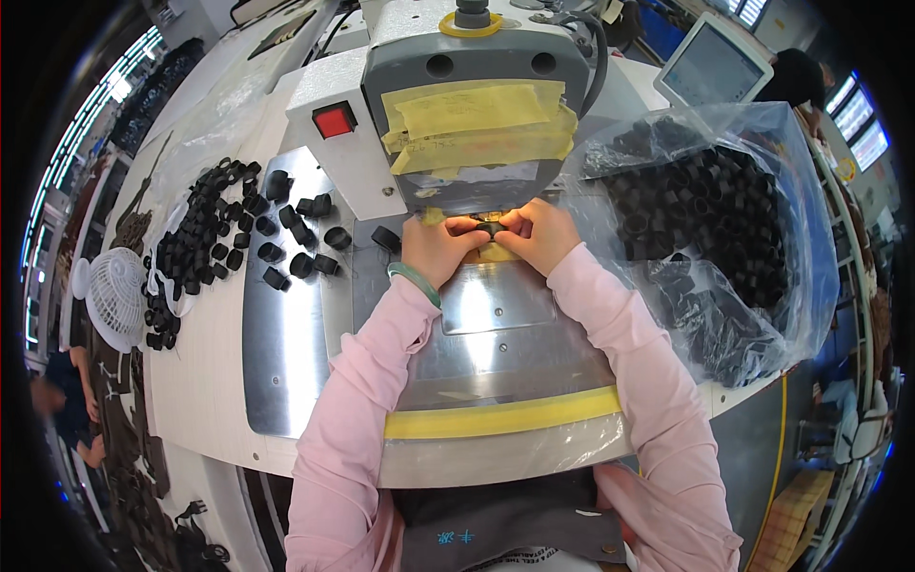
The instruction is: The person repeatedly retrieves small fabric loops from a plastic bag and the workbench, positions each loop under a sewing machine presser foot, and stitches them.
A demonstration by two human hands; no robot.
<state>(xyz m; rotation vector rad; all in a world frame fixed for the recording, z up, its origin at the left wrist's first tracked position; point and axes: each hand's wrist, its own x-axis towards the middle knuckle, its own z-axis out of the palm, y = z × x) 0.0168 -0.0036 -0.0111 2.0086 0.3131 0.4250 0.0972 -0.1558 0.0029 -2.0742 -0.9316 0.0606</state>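
Observation:
Both my hands meet under the lit front of a grey and white machine head (pixel 477 124), which looks like an industrial sewing machine. My left hand (pixel 434 250), with a green bangle at its wrist, pinches one side of a small black fabric loop (pixel 490 228). From the other side my right hand (pixel 541 236) grips the same piece with thumb and fingertips. Fingers cover most of the loop. Just left of my left hand lies another black loop (pixel 386 238). A metal plate (pixel 498 296) extends below my hands.
Several loose black loops (pixel 301 265) sit on the metal surface to the left, beside a larger heap (pixel 205 219). A white fan (pixel 116 297) stands at the left edge. At right, a clear plastic bag (pixel 810 276) holds many loops. Behind it is a screen (pixel 715 65).

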